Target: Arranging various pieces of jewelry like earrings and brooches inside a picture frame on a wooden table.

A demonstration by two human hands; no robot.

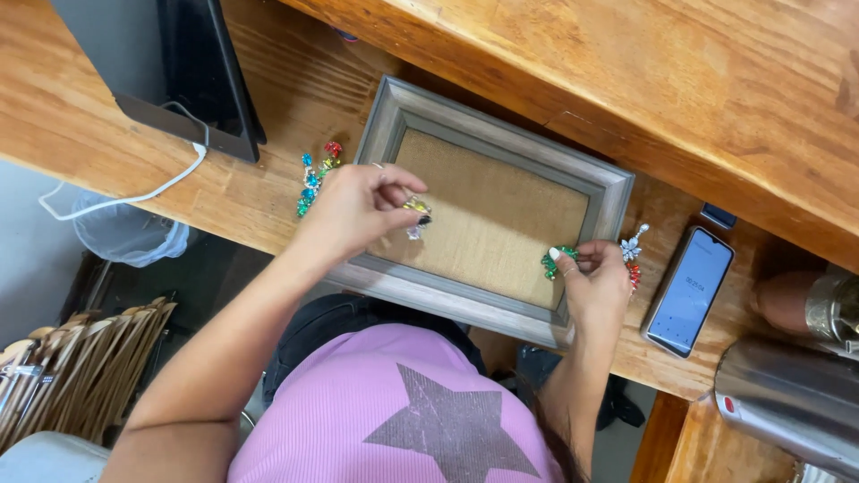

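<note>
Two hands (353, 207) (595, 284) each pinch one jewelled brooch (417, 213) (558, 260) over one frame (617, 188).

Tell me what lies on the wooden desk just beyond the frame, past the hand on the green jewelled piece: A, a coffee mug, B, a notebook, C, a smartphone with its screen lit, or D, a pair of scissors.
C: a smartphone with a lit screen lies on the desk beside the frame, just past the left hand touching the green jewelled piece.

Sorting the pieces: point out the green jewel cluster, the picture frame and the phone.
green jewel cluster (553, 261): head view, on its left stones.
picture frame (501, 127): head view, on its far grey rail.
phone (691, 291): head view, on its lit screen.
</note>
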